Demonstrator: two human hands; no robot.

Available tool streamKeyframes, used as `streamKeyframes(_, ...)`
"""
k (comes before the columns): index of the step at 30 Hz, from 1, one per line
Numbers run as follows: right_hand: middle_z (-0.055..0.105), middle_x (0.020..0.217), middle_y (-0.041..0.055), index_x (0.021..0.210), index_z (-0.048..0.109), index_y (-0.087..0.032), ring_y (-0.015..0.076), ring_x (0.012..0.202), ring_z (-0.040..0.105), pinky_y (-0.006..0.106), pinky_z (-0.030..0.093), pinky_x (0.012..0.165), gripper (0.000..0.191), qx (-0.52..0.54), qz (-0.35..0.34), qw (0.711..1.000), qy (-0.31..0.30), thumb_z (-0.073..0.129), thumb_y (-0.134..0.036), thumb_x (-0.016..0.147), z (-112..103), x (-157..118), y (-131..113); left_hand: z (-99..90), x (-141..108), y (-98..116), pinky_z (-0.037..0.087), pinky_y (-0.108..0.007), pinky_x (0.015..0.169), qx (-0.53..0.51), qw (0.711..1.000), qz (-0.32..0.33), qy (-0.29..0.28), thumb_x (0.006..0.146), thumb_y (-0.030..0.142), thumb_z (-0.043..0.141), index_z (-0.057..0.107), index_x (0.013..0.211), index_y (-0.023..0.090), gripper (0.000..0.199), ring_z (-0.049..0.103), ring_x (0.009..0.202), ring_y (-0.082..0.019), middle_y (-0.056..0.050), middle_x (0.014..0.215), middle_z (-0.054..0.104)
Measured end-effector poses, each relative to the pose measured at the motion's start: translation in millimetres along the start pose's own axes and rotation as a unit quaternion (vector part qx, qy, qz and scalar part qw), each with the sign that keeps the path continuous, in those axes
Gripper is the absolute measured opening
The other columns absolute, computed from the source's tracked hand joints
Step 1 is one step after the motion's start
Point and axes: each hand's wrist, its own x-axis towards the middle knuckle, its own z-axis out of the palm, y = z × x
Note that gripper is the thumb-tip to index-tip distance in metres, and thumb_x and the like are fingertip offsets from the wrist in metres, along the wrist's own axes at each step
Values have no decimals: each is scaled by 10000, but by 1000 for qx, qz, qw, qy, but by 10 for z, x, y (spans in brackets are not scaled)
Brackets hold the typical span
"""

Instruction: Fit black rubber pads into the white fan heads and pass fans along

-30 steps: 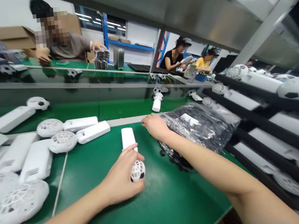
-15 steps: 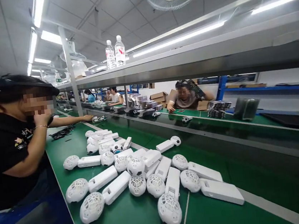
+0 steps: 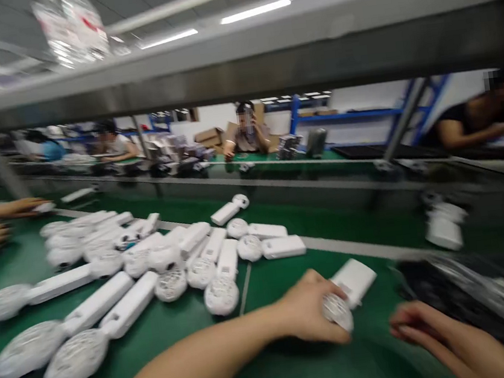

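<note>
My left hand [image 3: 309,311] reaches in from the bottom and is closed around the round grille head of a white handheld fan [image 3: 355,281]. The fan's flat handle points away to the upper right, low over the green table. To the right of it my right hand [image 3: 415,322] has its fingers curled together. It is blurred, and whatever may be in its fingers cannot be made out. Dark plastic bags [image 3: 468,292] lie beside and behind my right hand. Left of my left arm lies a loose pile of similar white fans [image 3: 163,253] with openwork heads.
A conveyor belt [image 3: 349,208] runs behind the table, with another white fan [image 3: 445,227] at the right. Above hangs a long shelf [image 3: 243,74] holding two bottles [image 3: 74,30]. A co-worker's hands [image 3: 13,210] are at the far left. Other people sit across the belt.
The view has swung to the right, shifting the pile leftward. Both my hands are now visible, the left one gripping a fan; before, only a bit of skin showed at the bottom edge.
</note>
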Motion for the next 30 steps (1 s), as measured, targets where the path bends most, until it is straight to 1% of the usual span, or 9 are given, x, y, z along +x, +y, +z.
streamKeyframes(3, 654, 757, 50, 791, 625, -251, 208, 688, 613, 315, 500, 625, 177, 82, 80, 986, -118, 496, -358, 847, -177, -157, 27, -64, -15, 79, 427, -339, 944, -2, 999, 44, -14, 547, 203, 674, 552, 1122, 203, 588, 533, 1002, -224, -58, 1075, 487)
streamKeyframes(6, 648, 859, 56, 777, 641, -224, 211, 817, 595, 348, 465, 771, 97, 125, 40, 987, -91, 568, -275, 815, -149, -123, -6, -105, 48, 62, 437, -360, 898, -24, 997, 51, -49, 599, 163, 587, 517, 1126, 205, 534, 523, 992, -224, -50, 1086, 486)
streamKeyframes(8, 641, 835, 36, 758, 651, -222, 192, 805, 586, 330, 450, 771, 79, 130, 17, 988, -85, 590, -238, 806, -80, -73, -18, -100, 71, 42, 455, -346, 837, -24, 997, 48, -60, 614, 168, 562, 508, 1111, 207, 502, 527, 951, -217, -44, 1074, 481)
streamKeyframes(11, 652, 793, 7, 773, 646, -216, 163, 751, 586, 291, 442, 723, 74, 140, 19, 985, -98, 586, -211, 816, 14, -11, -44, -77, 60, 38, 463, -307, 763, -12, 997, 45, -54, 625, 177, 540, 494, 1086, 213, 465, 530, 908, -198, -31, 1058, 478)
streamKeyframes(18, 618, 763, -3, 744, 624, -194, 142, 738, 560, 264, 423, 707, 70, 131, -38, 984, -111, 604, -158, 801, 150, 130, -69, -20, 71, 66, 429, -350, 857, 2, 998, 47, -28, 650, 225, 578, 482, 1057, 196, 420, 506, 973, -214, -38, 1057, 480)
streamKeyframes(20, 615, 758, -2, 734, 616, -194, 145, 739, 561, 268, 423, 707, 72, 130, -33, 985, -105, 612, -152, 792, 180, 142, -61, 21, 78, 61, 421, -373, 877, -5, 999, 46, 1, 672, 262, 589, 482, 1037, 190, 387, 508, 970, -218, -43, 1039, 479)
streamKeyframes(23, 600, 739, -4, 716, 602, -192, 145, 714, 555, 267, 415, 679, 75, 122, -5, 988, -95, 631, -162, 778, 220, 138, -47, 89, 62, 45, 428, -374, 877, -3, 997, 59, 44, 677, 219, 573, 484, 1008, 196, 344, 513, 966, -212, -41, 1011, 487)
streamKeyframes(28, 588, 726, -18, 702, 585, -192, 125, 652, 529, 242, 392, 611, 93, 106, 32, 989, -100, 649, -196, 769, 254, 155, -18, 160, -8, 38, 462, -335, 822, 34, 994, 76, 74, 652, 151, 552, 496, 980, 204, 337, 530, 937, -195, -33, 986, 512)
streamKeyframes(30, 584, 733, -21, 712, 575, -188, 118, 638, 525, 236, 397, 603, 98, 109, 38, 988, -103, 649, -219, 769, 227, 173, -11, 180, 37, 54, 467, -322, 820, 51, 992, 82, 82, 642, 135, 553, 508, 969, 201, 337, 536, 938, -191, -33, 983, 522)
